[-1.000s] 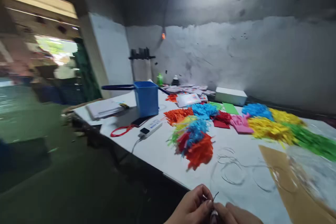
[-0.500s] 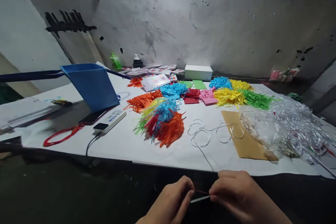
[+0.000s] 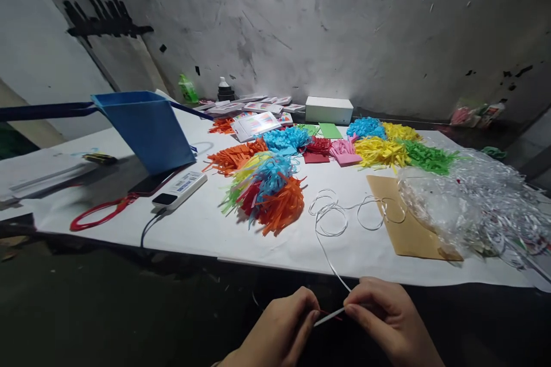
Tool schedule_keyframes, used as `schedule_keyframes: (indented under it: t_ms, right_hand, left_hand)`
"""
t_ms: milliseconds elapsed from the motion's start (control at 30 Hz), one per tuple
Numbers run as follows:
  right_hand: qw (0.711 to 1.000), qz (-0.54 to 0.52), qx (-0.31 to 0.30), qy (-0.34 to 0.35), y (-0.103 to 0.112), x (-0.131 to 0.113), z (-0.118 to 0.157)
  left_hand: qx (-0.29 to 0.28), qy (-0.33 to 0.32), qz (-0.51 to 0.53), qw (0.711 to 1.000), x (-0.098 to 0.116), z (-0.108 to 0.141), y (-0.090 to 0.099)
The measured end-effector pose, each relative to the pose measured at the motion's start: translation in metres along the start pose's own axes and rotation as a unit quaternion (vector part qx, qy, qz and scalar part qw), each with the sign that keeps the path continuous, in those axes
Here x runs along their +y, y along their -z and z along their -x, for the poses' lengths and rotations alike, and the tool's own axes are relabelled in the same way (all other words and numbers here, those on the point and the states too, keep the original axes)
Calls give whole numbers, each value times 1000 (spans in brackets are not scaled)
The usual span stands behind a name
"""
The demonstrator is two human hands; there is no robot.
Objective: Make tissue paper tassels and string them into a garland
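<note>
Below the table's front edge, my left hand (image 3: 286,324) pinches a thin white strip (image 3: 329,317) and a fine red strand beside it. My right hand (image 3: 385,312) is closed on the other end of the white strip, at the right. A silvery white cord (image 3: 331,266) runs from the right fingertips up onto the table, where it lies in loose loops. Past the cord's left side sits a bunch of cut paper fringe (image 3: 275,195) in orange, blue, red and green.
On the white table (image 3: 206,238) are a blue bin (image 3: 146,132), a white power bank (image 3: 179,190), a red cord loop (image 3: 97,215), more coloured fringes (image 3: 381,152), brown card (image 3: 398,223), clear plastic (image 3: 447,200) and a white box (image 3: 329,110).
My right hand has turned slightly, and the red strand's end now hangs loose by its fingertips. The white strip slants more steeply. The camera view has shifted a little.
</note>
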State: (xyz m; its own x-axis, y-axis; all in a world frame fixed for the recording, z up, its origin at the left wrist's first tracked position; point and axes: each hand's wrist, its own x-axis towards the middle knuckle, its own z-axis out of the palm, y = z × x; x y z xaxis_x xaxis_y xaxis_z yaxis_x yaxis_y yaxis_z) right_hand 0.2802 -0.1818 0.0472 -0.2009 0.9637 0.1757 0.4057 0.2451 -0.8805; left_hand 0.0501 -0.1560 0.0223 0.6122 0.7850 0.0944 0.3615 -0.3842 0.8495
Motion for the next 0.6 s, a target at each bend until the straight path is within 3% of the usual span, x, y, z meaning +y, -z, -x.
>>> schedule_keyframes:
  t_ms: [100, 300, 467, 600]
  right_hand:
    - [1000, 5, 4, 11, -1, 1, 1]
    - [998, -36, 49, -22, -6, 14, -2]
    - [999, -19, 33, 23, -9, 10, 4]
    - [998, -12, 40, 42, -9, 7, 4]
  left_hand:
    - [2, 26, 6, 1000, 1, -2, 2]
    - [-13, -14, 35, 999, -8, 0, 0]
    - [15, 30, 12, 999, -6, -1, -1]
    - [-15, 29, 5, 999, 2, -2, -1]
